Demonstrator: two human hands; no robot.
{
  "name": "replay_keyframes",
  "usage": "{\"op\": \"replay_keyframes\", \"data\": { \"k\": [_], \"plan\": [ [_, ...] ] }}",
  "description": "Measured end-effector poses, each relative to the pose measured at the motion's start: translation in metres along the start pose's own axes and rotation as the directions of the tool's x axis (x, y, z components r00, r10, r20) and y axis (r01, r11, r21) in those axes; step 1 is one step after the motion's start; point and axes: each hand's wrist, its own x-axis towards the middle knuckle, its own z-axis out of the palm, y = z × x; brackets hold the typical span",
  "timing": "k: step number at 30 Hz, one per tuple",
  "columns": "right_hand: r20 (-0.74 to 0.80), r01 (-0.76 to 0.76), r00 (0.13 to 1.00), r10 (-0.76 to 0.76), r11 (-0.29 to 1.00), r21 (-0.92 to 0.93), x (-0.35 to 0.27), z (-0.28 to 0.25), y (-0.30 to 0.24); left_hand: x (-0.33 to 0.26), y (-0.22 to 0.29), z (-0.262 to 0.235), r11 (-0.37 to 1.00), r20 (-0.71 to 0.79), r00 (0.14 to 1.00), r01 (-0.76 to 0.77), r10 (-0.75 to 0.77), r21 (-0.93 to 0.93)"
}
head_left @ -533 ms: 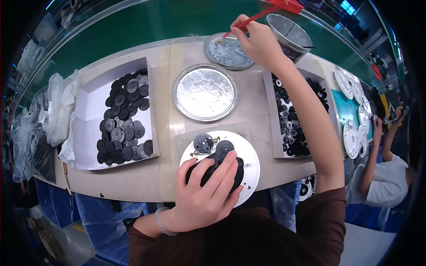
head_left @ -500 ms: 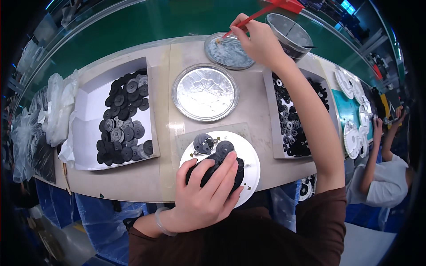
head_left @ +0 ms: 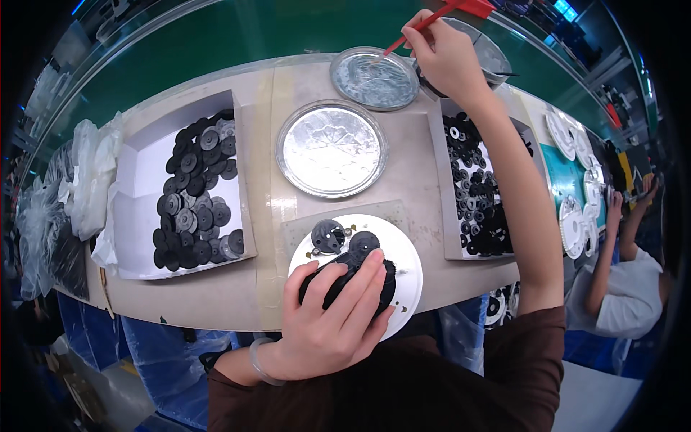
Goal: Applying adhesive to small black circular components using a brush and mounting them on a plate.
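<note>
My left hand [head_left: 327,317] curls over a black round gear part [head_left: 385,288] mounted on a white disc [head_left: 407,273], its fingers pressed onto the part and hiding much of it. Beyond the fingertips, two dark grey gears [head_left: 328,236] sit on the disc. Up at the far side of the table, my right hand [head_left: 448,57] pinches a slim red brush [head_left: 425,25]. The brush's tip points down into a shallow clear dish [head_left: 338,85] smeared with whitish grease; whether it touches the grease is hard to tell.
A silvery round dish [head_left: 331,151] lies beyond the disc. Left of it stands a white box [head_left: 140,165] of dark gears; to the right, another box [head_left: 450,252] of small black parts under my forearm. A bucket [head_left: 489,54] stands behind my right hand. A person [head_left: 612,288] works at far right.
My right hand has moved a little right and upward with the brush, its tip shifting rightward across the dish. My left hand and the disc have hardly moved.
</note>
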Motion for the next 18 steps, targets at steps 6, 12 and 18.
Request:
{"op": "replay_keyframes", "data": {
  "k": [6, 12, 18],
  "plan": [
    [0.149, -0.142, 0.981, 0.128, 0.986, 0.087, -0.007, 0.005, -0.005, -0.001, -0.001, -0.002, 1.0, 0.011, 1.0, 0.002, -0.002, 0.01],
    [0.118, -0.365, 0.929, 0.352, 0.807, 0.465, -0.018, -0.026, -0.001, -0.001, 0.0, 0.0, 1.0, 0.002, 1.0, -0.005, 0.005, 0.01],
    [0.284, -0.531, 0.812, 0.511, 0.442, 0.723, -0.062, -0.08, -0.021, 0.0, 0.001, 0.0, 1.0, 0.015, 1.0, -0.005, 0.005, 0.009]
  ]
}}
